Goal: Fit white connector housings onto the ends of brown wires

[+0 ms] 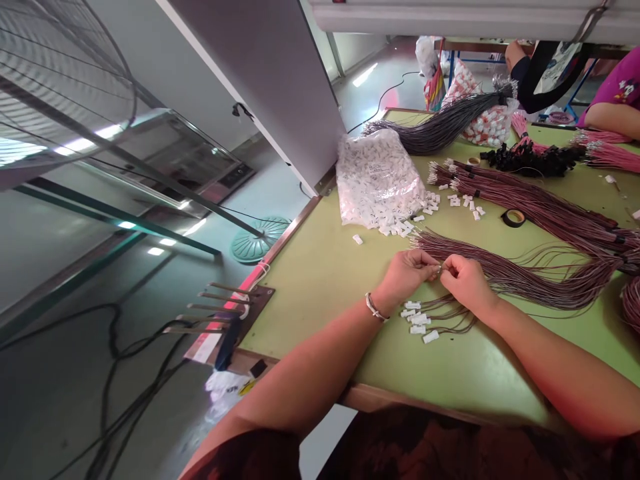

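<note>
My left hand (406, 275) is closed in a pinch on a small white connector (439, 268), mostly hidden by the fingertips. Close beside it, my right hand (466, 280) pinches a thin brown wire, whose end is too small to make out. The fingertips of both hands nearly meet over the table. Behind them lies a loose bundle of brown wires (530, 280) with bare terminal ends pointing left. Below my hands, several wires with white connectors (419, 320) on their ends rest on the green table (320, 293).
A clear bag of white connectors (377, 177) spills onto the table. Farther back lie taped brown wire bundles (530, 193), a tape roll (513, 217), black wires (435, 130) and black parts (537, 160). A pronged metal rack (235, 313) sits at the left edge. Another person's arm (613, 120) shows at right.
</note>
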{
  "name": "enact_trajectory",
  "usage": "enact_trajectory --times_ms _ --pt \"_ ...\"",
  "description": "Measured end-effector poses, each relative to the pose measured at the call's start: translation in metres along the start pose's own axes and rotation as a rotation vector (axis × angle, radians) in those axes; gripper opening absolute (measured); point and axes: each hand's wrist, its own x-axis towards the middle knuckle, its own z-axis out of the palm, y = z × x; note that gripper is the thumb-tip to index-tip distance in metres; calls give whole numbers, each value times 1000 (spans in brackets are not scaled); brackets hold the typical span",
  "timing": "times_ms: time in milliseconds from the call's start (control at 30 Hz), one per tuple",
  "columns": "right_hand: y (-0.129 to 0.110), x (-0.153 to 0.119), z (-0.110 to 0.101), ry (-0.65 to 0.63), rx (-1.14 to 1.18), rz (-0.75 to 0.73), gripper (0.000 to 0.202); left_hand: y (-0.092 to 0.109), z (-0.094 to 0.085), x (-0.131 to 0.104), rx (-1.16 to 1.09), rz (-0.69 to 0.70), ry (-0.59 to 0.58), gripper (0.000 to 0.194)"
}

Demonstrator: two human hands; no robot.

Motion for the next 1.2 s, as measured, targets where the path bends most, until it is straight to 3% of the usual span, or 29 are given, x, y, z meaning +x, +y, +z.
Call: enact_trajectory --times_ms 133,233,333,367,400,500,567,700,800,967,1100,1200 --pt "0 4 -9 -151 -49 -28 8 14 -14 -4 243 -95 -153 13" --pt "-1 11 -16 -154 -219 -95 13 27 -30 -10 511 -111 -423 12" --pt "-4 18 -16 -91 -513 -128 23 33 -41 -13 614 -46 -685 18" --pt "-5 19 -14 -93 -597 -134 23 32 -43 -12 636 -8 -666 22" --pt "-6 19 -13 -99 -663 -142 22 31 -43 -10 661 41 -568 24" --pt "-9 16 -9 -132 -747 -199 18 22 -42 -1 733 210 -99 18" --pt "-12 13 -8 -173 -761 -247 17 14 -39 8 774 274 15 19" --pt "-16 7 -5 -254 -779 -364 13 0 -35 26 800 323 -12 26" --pt "-12 6 -2 -261 -687 -388 9 -3 -39 31 681 372 -15 29" --pt "2 18 -6 -131 -194 -184 13 15 -54 18 670 263 33 25" --pt "6 28 -13 -63 183 40 21 31 -54 2 780 161 -144 30" --pt "6 28 -16 -55 282 12 23 32 -44 -6 956 146 -286 27"
